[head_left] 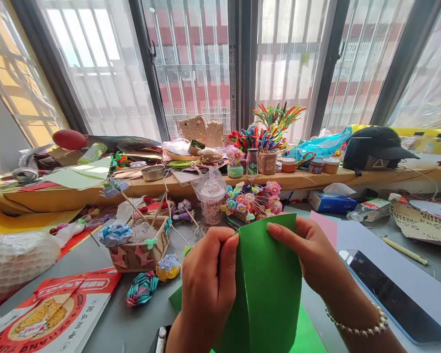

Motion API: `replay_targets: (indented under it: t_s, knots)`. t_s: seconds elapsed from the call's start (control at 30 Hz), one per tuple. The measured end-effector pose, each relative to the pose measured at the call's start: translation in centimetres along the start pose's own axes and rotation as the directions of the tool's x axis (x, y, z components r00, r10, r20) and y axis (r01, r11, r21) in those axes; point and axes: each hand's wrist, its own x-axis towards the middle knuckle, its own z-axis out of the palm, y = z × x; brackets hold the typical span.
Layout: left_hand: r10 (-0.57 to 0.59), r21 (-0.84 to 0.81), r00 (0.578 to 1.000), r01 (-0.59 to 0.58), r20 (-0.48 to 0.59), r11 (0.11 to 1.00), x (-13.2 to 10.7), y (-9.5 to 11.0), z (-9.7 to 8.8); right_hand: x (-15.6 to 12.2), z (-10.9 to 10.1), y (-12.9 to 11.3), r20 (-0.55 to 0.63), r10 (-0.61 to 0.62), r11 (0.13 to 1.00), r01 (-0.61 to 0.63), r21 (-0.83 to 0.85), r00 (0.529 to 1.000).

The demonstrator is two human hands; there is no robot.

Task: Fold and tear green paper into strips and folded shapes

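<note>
A sheet of green paper (pixel 272 284), creased and partly folded over, is held up in front of me above the table. My left hand (pixel 211 284) pinches its top left edge between thumb and curled fingers. At the top right edge my right hand (pixel 305 245) grips it, thumb on the near face and fingers behind. More green paper (pixel 310 328) shows below and behind the held sheet, and I cannot tell whether it is the same piece. A watch is on my left wrist, a beaded bracelet on the right.
Left of my hands are a box with paper flowers (pixel 132 252), loose folded flowers (pixel 141 289) and a printed bag (pixel 59 314). A phone (pixel 393 294) lies on white paper at right. Behind stand a lidded cup (pixel 211 203), crocheted flowers (pixel 248 201) and a cluttered windowsill (pixel 183 184).
</note>
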Motion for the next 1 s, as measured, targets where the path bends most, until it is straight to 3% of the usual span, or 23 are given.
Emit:
replay_targets:
  t_s: [0.1,0.27,0.47,0.67,0.73,0.8,0.9,1.0]
  knots:
    - [0.060,0.074,0.997,-0.056,-0.051,0.996,-0.3,-0.2,0.0,-0.4,0.6,-0.1,-0.060,-0.019,0.999,0.021,0.029,0.998]
    - [0.122,0.135,0.980,-0.101,-0.160,0.986,-0.5,-0.2,0.3,-0.7,1.0,-0.4,-0.041,0.005,0.998,-0.003,0.061,0.999]
    - [0.033,0.093,0.986,-0.018,-0.166,0.996,-0.4,0.3,0.1,-0.7,1.0,-0.2,-0.064,-0.044,0.999,0.044,0.011,0.997]
    - [-0.032,0.044,0.987,0.040,-0.158,0.998,-0.1,0.4,-0.1,-0.1,0.1,0.0,0.070,-0.108,0.991,0.113,-0.078,0.992]
    - [-0.095,-0.039,0.990,0.091,-0.104,0.995,0.2,0.5,-0.5,0.0,0.0,0.0,0.052,-0.103,0.991,0.107,-0.083,0.993]
    - [-0.177,-0.181,0.984,0.181,0.033,0.967,0.6,0.6,-1.0,0.1,-0.1,-0.1,0.023,-0.106,0.992,0.107,-0.069,0.994]
    - [-0.279,-0.320,0.917,0.365,0.284,0.874,1.1,0.6,-1.8,-0.1,-0.3,-0.2,-0.019,-0.109,0.993,0.108,-0.042,0.994]
    - [-0.343,-0.305,0.871,0.453,0.351,0.838,1.2,0.5,-2.0,-0.3,-0.3,-0.4,-0.064,-0.105,0.994,0.103,-0.029,0.992]
